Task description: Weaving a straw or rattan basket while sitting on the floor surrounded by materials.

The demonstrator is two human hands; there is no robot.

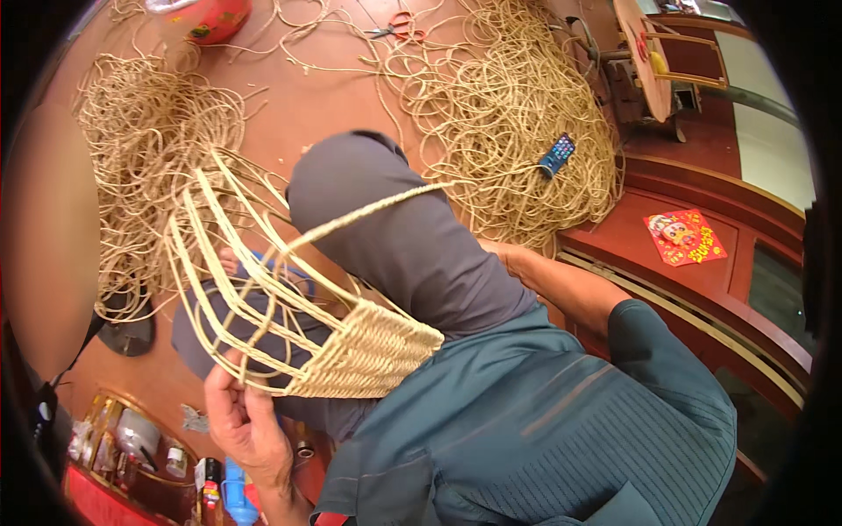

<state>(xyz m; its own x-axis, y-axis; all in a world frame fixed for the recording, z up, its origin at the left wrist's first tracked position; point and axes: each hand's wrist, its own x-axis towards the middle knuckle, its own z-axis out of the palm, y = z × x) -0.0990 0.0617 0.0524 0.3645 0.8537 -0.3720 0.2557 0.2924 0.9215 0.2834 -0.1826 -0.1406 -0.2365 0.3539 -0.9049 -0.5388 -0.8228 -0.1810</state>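
Observation:
A partly woven cord basket [368, 351] lies across my lap, its lower part tightly woven, with long looped strands rising to the upper left. My left hand [244, 408] pinches the strands at its lower left edge. My right hand [498, 254] is mostly hidden behind my grey-clad leg [368, 219]; only part of it shows and its fingers are out of sight. A single cord [386, 203] runs from the basket across that leg toward the upper right. A bare foot with a blue slipper [294, 280] shows behind the strands.
Loose cord piles [149, 149] lie left and right [491, 114], a dark phone [556, 156] on the right one. Red-handled scissors [403, 29] and a red container [210, 22] lie beyond. Wooden furniture [631, 202] bears a red card [684, 237]. Bottles [175, 460] stand at lower left.

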